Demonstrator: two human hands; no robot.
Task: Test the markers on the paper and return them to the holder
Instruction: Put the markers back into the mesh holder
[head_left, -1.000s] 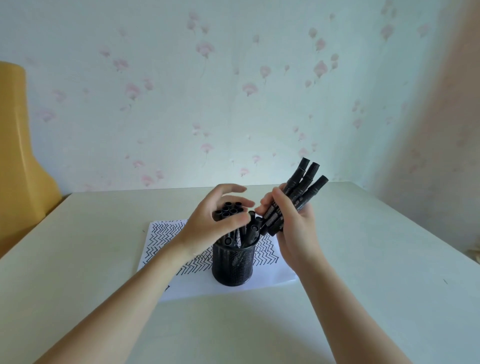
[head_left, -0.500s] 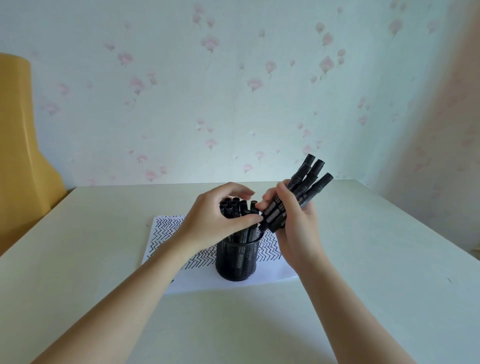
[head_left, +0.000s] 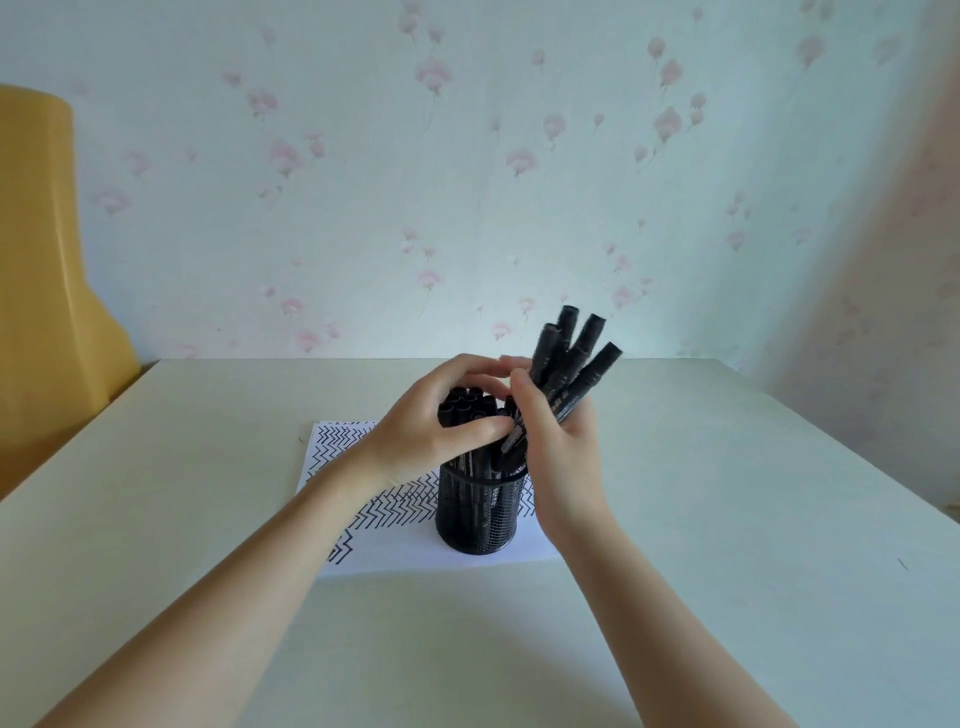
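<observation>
Black mesh holder, matt markers, paper

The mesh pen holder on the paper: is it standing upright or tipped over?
Upright. The mesh holder stands on its base on the paper, with markers sticking up out of it.

The mesh holder stands on the zigzag-marked paper near the middle of the tabletop. Its mouth is crowded: upright markers fill the left part, with the left hand curled round their tops. The right hand sits just beside the rim with a fanned bundle of markers tilted up and right. Bare tabletop lies open on both sides and in front. A yellow chair back rises at the far left edge; the wall closes the back.
</observation>
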